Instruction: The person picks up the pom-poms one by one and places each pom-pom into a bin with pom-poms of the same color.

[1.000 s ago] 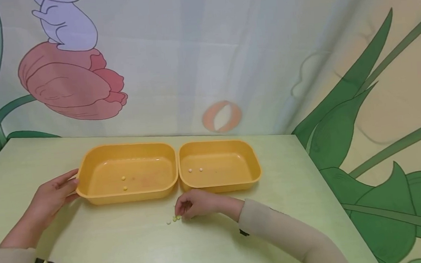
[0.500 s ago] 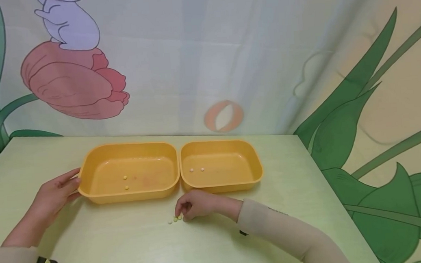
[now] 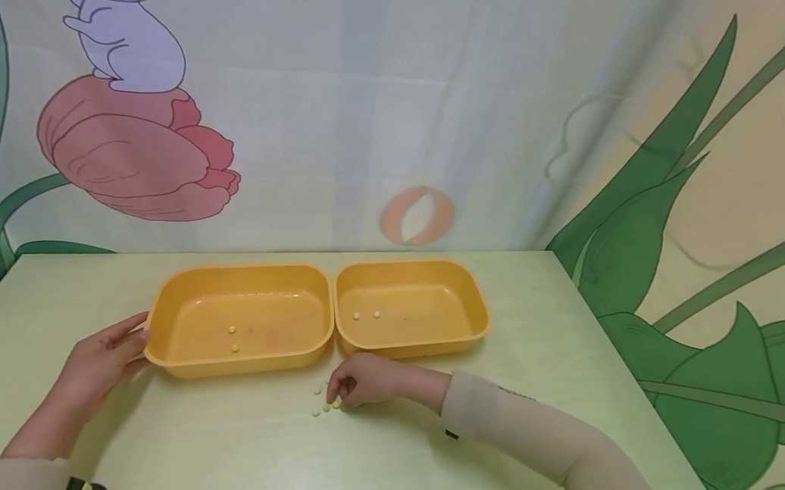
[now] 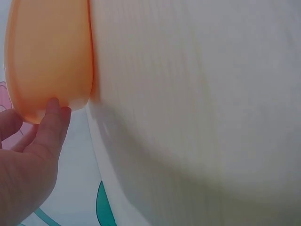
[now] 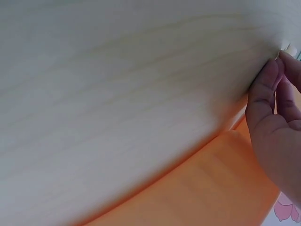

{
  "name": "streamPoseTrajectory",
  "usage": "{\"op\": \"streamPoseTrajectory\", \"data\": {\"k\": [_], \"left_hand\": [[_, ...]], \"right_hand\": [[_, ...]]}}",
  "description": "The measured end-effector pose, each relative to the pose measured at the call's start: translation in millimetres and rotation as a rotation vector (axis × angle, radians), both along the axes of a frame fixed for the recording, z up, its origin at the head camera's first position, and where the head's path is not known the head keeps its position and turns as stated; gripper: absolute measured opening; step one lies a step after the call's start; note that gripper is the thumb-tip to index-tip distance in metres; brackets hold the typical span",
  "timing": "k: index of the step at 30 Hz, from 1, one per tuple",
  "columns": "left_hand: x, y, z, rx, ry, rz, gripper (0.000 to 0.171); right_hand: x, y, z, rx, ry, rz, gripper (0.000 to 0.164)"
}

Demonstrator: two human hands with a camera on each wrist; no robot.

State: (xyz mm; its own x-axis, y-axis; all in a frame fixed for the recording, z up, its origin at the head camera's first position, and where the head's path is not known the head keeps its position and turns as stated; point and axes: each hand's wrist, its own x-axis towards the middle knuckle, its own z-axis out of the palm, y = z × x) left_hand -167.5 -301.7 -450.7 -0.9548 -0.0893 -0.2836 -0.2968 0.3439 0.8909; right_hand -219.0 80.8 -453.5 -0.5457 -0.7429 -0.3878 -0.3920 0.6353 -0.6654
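Beads point(image 3: 326, 407) are scattered before the trays point(image 3: 244, 366); fingertips of the right hand point(image 3: 369, 379) are drawn together there, though whether one is gripped cannot be told. A narrow pinch is best used, neighbours left undisturbed.

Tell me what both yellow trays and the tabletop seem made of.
Larger tray, smaller tray: probably molded plastic, semi-glossy, given the uniform color, rounded corners and small highlights. Tabletop: perhaps wood-grain laminate, smooth with a soft sheen; the wrist views show faint grain lines, though real wood is possible.
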Motion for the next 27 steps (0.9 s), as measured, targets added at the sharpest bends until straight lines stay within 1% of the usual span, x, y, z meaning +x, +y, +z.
{"op": "streamPoseTrajectory", "data": {"k": [6, 11, 18, 22, 27], "left_hand": [[0.1, 0, -0.2, -0.004, -0.008, 0.006, 0.062], [0.0, 0, -0.9, -0.003, -0.012, 0.006, 0.062], [0.1, -2, -1.8, 0.003, -0.008, 0.002, 0.063], [-0.3, -2, -2.4, 0.007, -0.01, 0.003, 0.063], [-0.7, -2, -3.4, 0.002, -0.015, 0.009, 0.064]], "right_hand": [[1.4, 0, 0.8, 0.005, -0.009, -0.023, 0.01], [2.2, 2, 0.4, 0.007, 0.011, -0.026, 0.011], [6.6, 7, 2.3, -0.01, 0.025, -0.076, 0.013], [11.3, 9, 12.2, -0.036, 0.032, -0.091, 0.014], [16.2, 9, 34.3, -0.067, 0.044, -0.074, 0.015]]}}
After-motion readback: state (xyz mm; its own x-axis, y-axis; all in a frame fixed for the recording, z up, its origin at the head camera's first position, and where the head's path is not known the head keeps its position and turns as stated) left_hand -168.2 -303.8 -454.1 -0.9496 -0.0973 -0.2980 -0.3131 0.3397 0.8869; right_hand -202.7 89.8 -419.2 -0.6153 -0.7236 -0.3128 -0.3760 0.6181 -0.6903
